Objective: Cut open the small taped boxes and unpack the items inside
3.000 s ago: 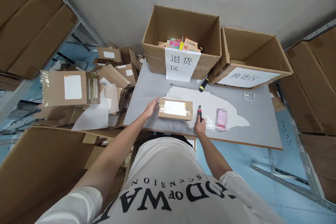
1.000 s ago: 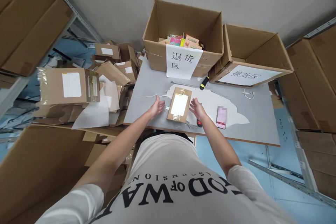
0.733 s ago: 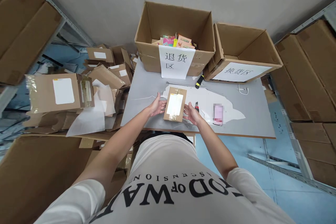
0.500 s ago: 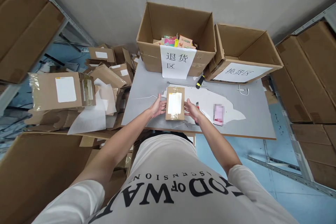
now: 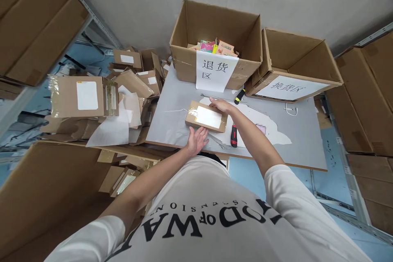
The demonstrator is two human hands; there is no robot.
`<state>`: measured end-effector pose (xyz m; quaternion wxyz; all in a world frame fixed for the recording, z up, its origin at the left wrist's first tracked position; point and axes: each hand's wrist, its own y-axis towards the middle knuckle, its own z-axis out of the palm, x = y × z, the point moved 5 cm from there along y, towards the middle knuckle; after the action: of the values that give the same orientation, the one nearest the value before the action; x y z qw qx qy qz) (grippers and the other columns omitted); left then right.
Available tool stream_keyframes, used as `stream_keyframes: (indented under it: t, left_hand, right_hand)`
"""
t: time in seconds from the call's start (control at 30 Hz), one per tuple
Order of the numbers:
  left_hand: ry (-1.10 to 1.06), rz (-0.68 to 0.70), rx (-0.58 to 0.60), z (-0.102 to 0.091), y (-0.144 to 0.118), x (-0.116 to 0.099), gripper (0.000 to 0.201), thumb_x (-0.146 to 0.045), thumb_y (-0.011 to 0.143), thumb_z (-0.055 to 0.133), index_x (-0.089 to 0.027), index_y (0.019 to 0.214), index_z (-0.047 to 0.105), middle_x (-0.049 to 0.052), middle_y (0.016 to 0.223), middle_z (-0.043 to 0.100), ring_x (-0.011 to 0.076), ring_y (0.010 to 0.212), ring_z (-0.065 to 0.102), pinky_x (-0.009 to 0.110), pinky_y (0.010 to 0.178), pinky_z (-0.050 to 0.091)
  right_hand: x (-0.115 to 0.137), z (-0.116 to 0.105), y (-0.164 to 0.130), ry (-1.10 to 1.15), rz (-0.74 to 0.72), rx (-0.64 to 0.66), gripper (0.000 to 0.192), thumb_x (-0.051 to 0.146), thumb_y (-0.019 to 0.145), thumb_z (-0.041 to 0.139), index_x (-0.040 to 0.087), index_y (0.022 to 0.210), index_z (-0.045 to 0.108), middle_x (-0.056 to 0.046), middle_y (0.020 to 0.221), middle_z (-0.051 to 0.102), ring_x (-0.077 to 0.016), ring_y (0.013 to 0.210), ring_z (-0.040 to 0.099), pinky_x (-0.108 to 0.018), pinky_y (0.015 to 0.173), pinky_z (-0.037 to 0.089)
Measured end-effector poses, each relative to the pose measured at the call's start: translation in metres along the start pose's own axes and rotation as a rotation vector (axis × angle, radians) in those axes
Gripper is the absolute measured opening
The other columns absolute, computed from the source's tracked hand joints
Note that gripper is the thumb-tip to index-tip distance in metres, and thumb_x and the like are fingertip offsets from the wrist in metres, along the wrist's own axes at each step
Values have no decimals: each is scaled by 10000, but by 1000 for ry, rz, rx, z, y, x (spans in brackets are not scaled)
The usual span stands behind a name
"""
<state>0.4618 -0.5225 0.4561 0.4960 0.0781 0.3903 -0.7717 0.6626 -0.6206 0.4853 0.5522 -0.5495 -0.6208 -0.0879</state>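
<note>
A flat brown cardboard parcel with a white label under glossy clear tape [image 5: 206,116] lies on the grey desk [image 5: 301,143], near its front edge and a little left of the middle, turned so its long side runs almost across. The left hand [image 5: 197,140] presses its spread fingers against the parcel's near long edge, palm down on the desk. The right hand [image 5: 219,104] reaches over the far side and rests its fingers on the parcel's far right corner; neither hand closes around it, both lie flat against its sides.

Just right of the parcel, a red-and-black utility knife [image 5: 233,135] lies on the desk, untouched, beside the right forearm. A pink card [image 5: 261,128] shows partly behind that forearm. At the back of the desk stands a large open cardboard box with a white paper sign [image 5: 216,70], holding colourful packets [image 5: 215,46]. Beside it is a second open cardboard box [image 5: 294,65], tilted, with its own sign. A yellow-and-black tool [image 5: 239,95] lies between them. To the left of the desk, a heap of opened brown parcels [image 5: 123,86] is piled up.
</note>
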Motion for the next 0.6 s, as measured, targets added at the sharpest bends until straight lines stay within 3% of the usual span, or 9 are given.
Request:
stream_keyframes:
  t: [0.17, 0.4, 0.5, 0.6]
  left_hand:
    - [4, -37, -21, 0, 6, 2, 927, -782, 772, -10, -237, 1478, 242, 86, 1575, 113, 222, 1441, 145, 431, 1049, 308]
    - [44, -54, -32, -8, 7, 4, 911, -783, 780, 16, -246, 1466, 281, 93, 1569, 140, 244, 1439, 146, 465, 1051, 307]
    - [86, -89, -10, -16, 3, -1, 876, -770, 805, 63, -236, 1446, 328, 106, 1563, 156, 252, 1437, 149, 487, 1077, 262]
    - [212, -78, 81, -24, -4, -20, 763, -711, 849, 275, -204, 1403, 410, 139, 1527, 265, 281, 1421, 207, 508, 1112, 185]
  right_hand:
    - [-7, 11, 16, -213, 43, 8, 672, 777, 714, 493, 150, 781, 727, -129, 945, 718, -277, 907, 627, -371, 898, 409]
    - [-11, 16, 8, -189, -10, 4, 626, 737, 762, 477, 162, 804, 719, -100, 945, 724, -275, 964, 622, -338, 909, 413]
    - [-14, -2, -3, -124, -123, -73, 564, 678, 799, 484, 167, 866, 711, -65, 1010, 713, -267, 1048, 596, -353, 952, 406]
    - [-42, -39, -31, -28, -206, -298, 553, 633, 850, 418, 164, 953, 694, -67, 1065, 698, -260, 1114, 567, -367, 972, 407]
